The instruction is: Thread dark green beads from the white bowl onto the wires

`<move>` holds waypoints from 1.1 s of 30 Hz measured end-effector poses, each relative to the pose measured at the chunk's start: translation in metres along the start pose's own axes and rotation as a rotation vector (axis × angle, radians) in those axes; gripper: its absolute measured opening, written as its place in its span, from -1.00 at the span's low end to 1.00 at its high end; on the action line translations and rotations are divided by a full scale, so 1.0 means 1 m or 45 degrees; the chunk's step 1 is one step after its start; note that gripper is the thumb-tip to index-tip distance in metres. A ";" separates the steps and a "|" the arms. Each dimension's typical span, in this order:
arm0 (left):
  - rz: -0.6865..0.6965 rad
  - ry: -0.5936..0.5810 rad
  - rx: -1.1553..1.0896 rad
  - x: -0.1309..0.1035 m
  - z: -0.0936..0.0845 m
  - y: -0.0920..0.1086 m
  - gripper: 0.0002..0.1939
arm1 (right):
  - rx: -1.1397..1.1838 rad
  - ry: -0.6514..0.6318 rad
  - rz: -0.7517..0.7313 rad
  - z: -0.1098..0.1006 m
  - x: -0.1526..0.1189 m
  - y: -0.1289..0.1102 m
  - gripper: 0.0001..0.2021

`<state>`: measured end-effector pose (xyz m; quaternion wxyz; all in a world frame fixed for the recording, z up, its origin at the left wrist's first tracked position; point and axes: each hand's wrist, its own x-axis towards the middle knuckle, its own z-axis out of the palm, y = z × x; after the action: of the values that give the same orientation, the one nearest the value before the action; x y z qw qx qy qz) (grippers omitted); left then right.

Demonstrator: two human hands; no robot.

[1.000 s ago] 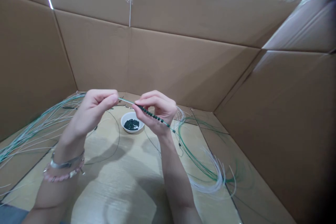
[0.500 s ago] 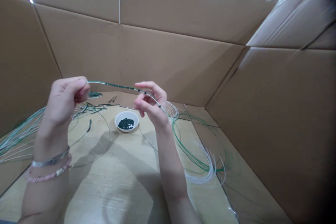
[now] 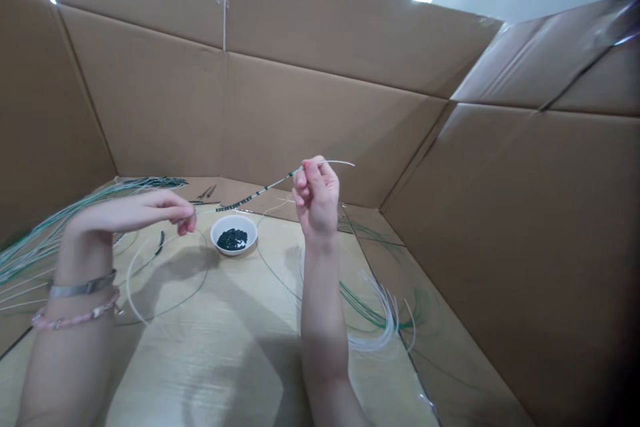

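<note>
A pale cord threaded with dark green beads (image 3: 237,203) runs in the air between my two hands. My left hand (image 3: 160,209) pinches it at the lower left, and a loose white length curves down below that hand. At the other end my right hand (image 3: 317,190) is closed on the cord, whose bare white tip sticks out to the right. Most beads sit bunched near the middle, with a few spaced apart towards my right hand. Beneath the cord stands a white bowl (image 3: 213,235) holding small dark beads (image 3: 233,239).
Bundles of green and white cords lie at the left (image 3: 45,240) and right (image 3: 380,320) of the table (image 3: 220,347). Pliers-like tools (image 3: 207,193) rest at the back. Tall cardboard walls (image 3: 325,120) enclose the table.
My left hand has moved down and slightly right. My right hand has turned upright and closed on the cord near its tip. The beaded stretch now slopes up to the right.
</note>
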<state>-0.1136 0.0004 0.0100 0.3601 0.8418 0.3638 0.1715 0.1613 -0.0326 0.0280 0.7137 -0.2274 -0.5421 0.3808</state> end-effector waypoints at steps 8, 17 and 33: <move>0.275 0.588 -0.378 0.053 0.054 0.042 -0.63 | -0.177 -0.237 0.249 0.007 0.001 0.011 -0.70; 0.408 0.682 -0.821 0.061 0.079 0.065 -0.79 | -0.281 -0.145 0.053 0.025 -0.011 0.008 -0.74; 0.332 0.377 -0.741 0.059 0.075 0.062 -0.77 | -0.107 0.172 -0.005 0.016 -0.006 0.006 -0.80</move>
<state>-0.0023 -0.0220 0.0058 0.5032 0.7092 0.2374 0.4329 0.1435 -0.0346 0.0248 0.7393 -0.2815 -0.5086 0.3400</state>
